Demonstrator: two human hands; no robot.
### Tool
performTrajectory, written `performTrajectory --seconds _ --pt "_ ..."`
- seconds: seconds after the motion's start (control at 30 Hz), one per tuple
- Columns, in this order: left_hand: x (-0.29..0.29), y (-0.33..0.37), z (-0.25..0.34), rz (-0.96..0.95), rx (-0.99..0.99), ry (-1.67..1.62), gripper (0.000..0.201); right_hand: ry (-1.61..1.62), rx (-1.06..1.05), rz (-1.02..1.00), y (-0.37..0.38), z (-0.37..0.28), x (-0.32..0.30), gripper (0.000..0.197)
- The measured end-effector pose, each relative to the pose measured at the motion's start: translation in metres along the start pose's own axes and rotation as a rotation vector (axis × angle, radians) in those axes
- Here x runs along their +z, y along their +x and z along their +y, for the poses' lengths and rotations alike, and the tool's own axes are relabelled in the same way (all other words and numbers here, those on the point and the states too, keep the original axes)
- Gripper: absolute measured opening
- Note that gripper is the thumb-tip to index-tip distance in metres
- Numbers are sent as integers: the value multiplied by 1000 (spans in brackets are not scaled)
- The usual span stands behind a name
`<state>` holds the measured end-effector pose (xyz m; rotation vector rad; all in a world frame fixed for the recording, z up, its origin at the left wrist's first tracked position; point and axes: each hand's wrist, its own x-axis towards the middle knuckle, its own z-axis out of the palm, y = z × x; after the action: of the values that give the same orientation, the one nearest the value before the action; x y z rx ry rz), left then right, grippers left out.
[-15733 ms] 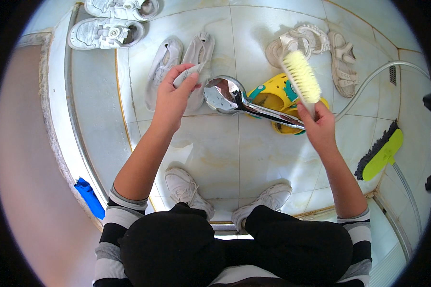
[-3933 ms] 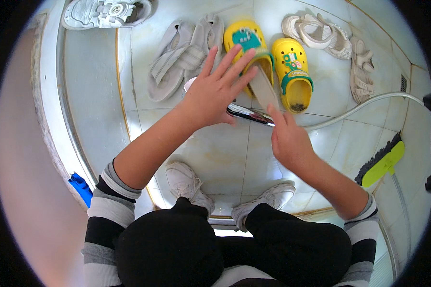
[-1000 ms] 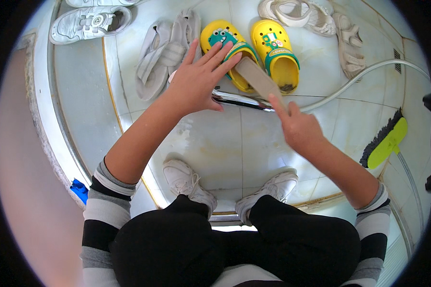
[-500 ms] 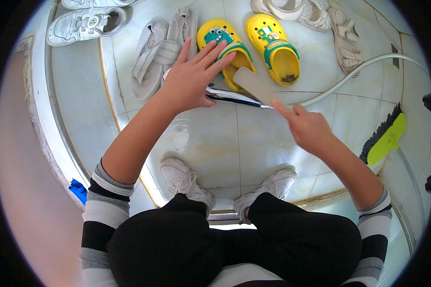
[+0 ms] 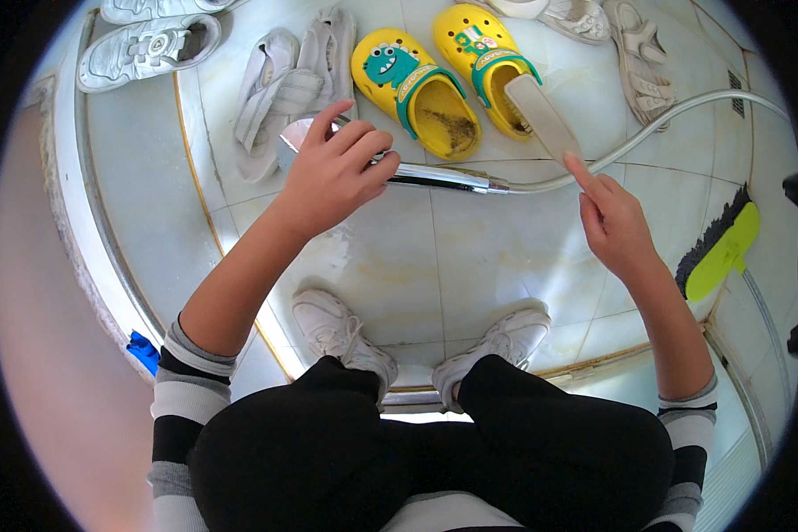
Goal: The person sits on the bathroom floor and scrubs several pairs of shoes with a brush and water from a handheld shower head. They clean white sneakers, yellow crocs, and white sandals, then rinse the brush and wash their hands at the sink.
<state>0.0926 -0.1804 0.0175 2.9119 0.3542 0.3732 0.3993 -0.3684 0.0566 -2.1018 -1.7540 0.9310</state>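
My left hand [image 5: 339, 176] is closed over the chrome shower head [image 5: 448, 177], its fingers curled round the handle; the thumb is hidden. The round spray end pokes out left of the hand. In my right hand [image 5: 619, 217] is a flat beige brush [image 5: 543, 117], index finger stretched along it, bristles out of sight. The brush's far end overlaps the opening of the right yellow clog [image 5: 483, 40]. Beside it lies the left yellow clog [image 5: 390, 64], with a green dinosaur charm and dark dirt on its insole.
Grey sandals [image 5: 279, 97] lie left of the clogs, white sneakers [image 5: 142, 53] farther left. Beige sandals [image 5: 640, 66] lie at the far right. A pale hose [image 5: 683, 111] curves right from the shower head. A lime-green floor brush [image 5: 725, 253] leans at the right. Wet tiles surround my shoes.
My left hand has drawn back from the left clog and curled round the shower head. The brush in my right hand has moved right, from the left clog to the right one.
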Motion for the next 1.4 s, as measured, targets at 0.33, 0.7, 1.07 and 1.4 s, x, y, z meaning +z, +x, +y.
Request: performTrajectory --seconds 0.33,0.7,1.07,1.4 --pt "-13 23 -6 22 75 22 35 142 -58 -110 14 -3 -2 57" --pt "4 89 1 47 348 -19 35 288 -252 -206 44 -13 5 54" --pt "1 100 2 -278 89 53 71 -141 -54 -283 15 24 -24 59" --pt "1 118 -13 -482 98 -84 75 -39 -108 -30 78 -36 20 49"
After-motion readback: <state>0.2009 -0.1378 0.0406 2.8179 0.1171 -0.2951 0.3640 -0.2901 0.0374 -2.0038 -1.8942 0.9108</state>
